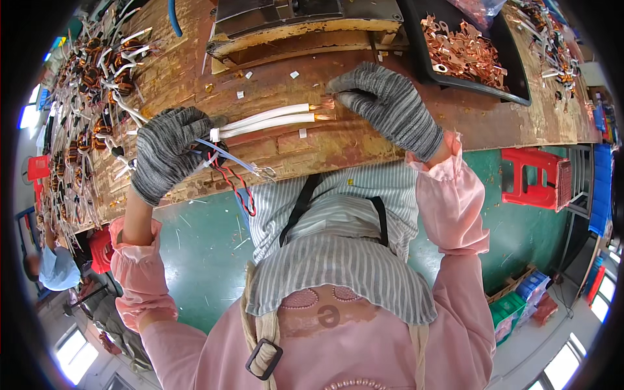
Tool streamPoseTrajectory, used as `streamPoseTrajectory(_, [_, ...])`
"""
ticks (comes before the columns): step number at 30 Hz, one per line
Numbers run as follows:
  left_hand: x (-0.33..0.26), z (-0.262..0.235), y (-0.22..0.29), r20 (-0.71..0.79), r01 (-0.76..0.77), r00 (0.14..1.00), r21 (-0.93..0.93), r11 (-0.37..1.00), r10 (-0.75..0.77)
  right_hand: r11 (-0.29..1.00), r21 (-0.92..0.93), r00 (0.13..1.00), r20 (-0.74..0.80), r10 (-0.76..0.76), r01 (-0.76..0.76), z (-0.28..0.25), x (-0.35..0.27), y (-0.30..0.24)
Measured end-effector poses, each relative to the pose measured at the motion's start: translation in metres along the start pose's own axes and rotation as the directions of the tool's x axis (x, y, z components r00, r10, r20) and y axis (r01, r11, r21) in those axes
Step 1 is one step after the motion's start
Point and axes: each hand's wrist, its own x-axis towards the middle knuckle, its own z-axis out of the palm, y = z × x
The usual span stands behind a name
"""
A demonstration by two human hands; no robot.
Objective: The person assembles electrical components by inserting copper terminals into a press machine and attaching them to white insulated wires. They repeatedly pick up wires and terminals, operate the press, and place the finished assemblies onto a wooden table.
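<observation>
My left hand [168, 151], in a grey striped knit glove, is closed around a bundle of wires near the table's front edge. From it two thick white cables [273, 122] stick out to the right, with bare copper strands at their ends. Thin blue, red and black wires [244, 188] hang from the same bundle over the edge. The part inside my fist is mostly hidden. My right hand [390, 107], gloved alike, has its thumb and fingertips drawn together just beside the upper copper end. Whether they touch the strands or hold something small cannot be made out.
A black tray [520, 88] of copper terminals [461, 52] stands at the far right. A worn metal-and-wood fixture [305, 29] sits straight ahead. Wired coils [88, 84] pile up along the left. White scraps [303, 133] lie on the wooden table [273, 156]; a red stool [530, 179] stands right.
</observation>
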Motion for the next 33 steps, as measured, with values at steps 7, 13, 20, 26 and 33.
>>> streamPoseTrajectory(7, [0.0,0.0,0.0,0.019,0.02,1.0,-0.022,1.0,-0.02,0.993,0.112,0.999,0.028,0.024,-0.027,0.003,-0.004,-0.003])
streamPoseTrajectory(13, [0.002,0.002,-0.001,0.012,0.03,0.999,0.013,0.999,-0.03,0.99,0.136,0.997,0.067,0.035,-0.043,0.002,-0.009,0.0])
streamPoseTrajectory(20, [0.005,0.002,0.0,0.038,0.069,0.997,-0.01,0.998,-0.068,0.991,0.136,0.991,0.135,-0.014,-0.004,-0.001,-0.015,0.003])
streamPoseTrajectory(26, [0.005,0.003,-0.007,0.024,-0.013,1.0,-0.039,0.999,0.014,0.998,-0.025,0.984,0.171,-0.045,0.05,-0.003,-0.016,0.0])
streamPoseTrajectory(33, [-0.005,0.017,-0.03,0.011,0.022,1.0,-0.08,0.997,-0.022,0.997,0.075,0.98,0.199,-0.012,-0.003,-0.003,-0.016,-0.014])
